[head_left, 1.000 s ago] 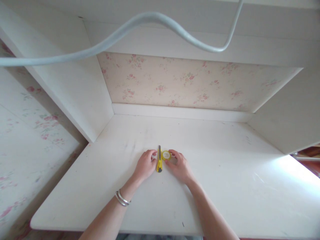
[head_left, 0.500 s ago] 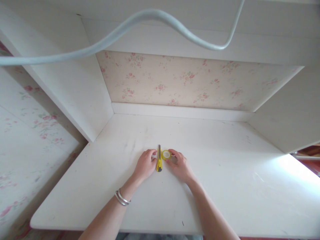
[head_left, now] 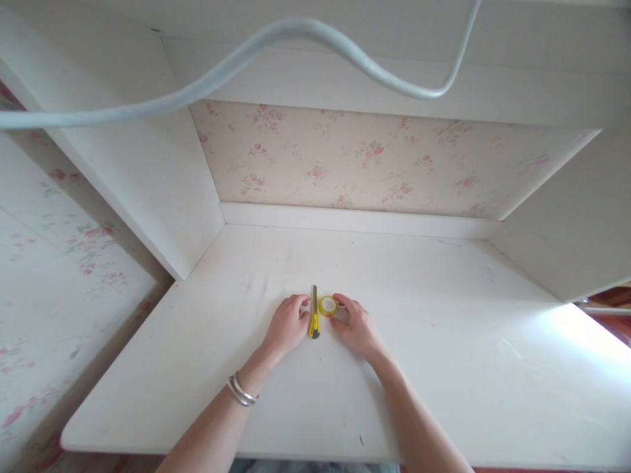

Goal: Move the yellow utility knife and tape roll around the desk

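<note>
A yellow utility knife [head_left: 315,314] with a dark handle end lies near the middle of the white desk, its long side pointing away from me. My left hand [head_left: 287,323] is at the knife's left side, curved, with thumb and fingertips against its edge. Just right of the knife is a small yellow roll of tape [head_left: 328,305] with a pale centre. Its right side sits between the thumb and fingers of my right hand [head_left: 357,326]. Knife and tape roll are almost side by side, a very narrow gap between them.
The white desk [head_left: 444,368] has a low back strip and floral wallpaper [head_left: 345,157] behind it. Side panels rise at left and right. A pale cable [head_left: 305,29] crosses the top of the view. Silver bangles [head_left: 241,390] circle my left wrist.
The tape roll has tilted or shifted very slightly, with more of its yellow rim showing. Both hands and the knife stay nearly where they were.
</note>
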A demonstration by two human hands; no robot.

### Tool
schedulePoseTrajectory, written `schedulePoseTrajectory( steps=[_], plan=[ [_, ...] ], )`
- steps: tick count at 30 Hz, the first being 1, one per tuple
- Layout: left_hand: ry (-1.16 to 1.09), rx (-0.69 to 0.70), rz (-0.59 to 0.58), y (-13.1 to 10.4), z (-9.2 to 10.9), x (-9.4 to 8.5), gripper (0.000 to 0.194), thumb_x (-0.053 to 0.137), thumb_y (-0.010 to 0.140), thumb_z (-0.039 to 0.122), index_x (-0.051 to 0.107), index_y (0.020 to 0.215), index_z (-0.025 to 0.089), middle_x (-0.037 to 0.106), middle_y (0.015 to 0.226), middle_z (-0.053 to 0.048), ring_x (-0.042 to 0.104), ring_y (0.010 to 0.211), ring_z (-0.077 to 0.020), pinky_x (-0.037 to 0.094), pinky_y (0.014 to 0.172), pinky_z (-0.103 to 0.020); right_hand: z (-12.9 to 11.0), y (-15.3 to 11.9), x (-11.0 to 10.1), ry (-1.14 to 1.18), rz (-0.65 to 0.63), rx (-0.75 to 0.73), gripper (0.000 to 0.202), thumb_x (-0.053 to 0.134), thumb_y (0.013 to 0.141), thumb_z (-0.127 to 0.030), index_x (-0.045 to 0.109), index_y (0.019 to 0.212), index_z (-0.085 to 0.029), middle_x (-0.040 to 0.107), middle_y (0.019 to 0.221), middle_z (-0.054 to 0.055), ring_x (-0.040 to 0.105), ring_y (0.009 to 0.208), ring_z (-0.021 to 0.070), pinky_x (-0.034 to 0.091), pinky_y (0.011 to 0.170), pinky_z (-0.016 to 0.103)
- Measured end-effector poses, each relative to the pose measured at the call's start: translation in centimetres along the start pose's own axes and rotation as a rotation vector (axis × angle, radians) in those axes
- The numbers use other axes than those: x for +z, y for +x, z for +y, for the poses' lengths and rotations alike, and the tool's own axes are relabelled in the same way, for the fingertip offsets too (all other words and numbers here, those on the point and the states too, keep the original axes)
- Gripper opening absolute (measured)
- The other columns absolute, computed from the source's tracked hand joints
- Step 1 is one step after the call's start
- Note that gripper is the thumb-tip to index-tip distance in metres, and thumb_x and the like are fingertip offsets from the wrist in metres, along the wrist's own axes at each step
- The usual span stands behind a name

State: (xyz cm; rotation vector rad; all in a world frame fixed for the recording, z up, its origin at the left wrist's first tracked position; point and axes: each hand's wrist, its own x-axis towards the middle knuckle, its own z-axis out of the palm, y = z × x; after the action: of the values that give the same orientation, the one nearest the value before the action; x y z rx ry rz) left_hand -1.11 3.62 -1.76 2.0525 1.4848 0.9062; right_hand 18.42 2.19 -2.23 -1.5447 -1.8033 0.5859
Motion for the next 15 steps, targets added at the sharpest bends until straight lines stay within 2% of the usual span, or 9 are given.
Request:
schedulePoseTrajectory(
  steps=[15],
  plan=[
    [0.023, -0.011, -0.005, -0.04, 0.14, -0.02, 0.036, 0.052, 0.075, 0.005, 0.057, 0.108, 0.018, 0.064, 0.1, -0.004, 0.059, 0.09, -0.0173, 0.047, 0.083, -0.031, -0.8, -0.02, -0.44, 0.0, -0.001, 0.049, 0.04, 0.062, 0.078, -0.031, 0.057, 0.116, -0.023, 0.064, 0.11, 0.007, 0.06, 0.101, 0.0216, 0.046, 0.091, 0.037]
  ],
)
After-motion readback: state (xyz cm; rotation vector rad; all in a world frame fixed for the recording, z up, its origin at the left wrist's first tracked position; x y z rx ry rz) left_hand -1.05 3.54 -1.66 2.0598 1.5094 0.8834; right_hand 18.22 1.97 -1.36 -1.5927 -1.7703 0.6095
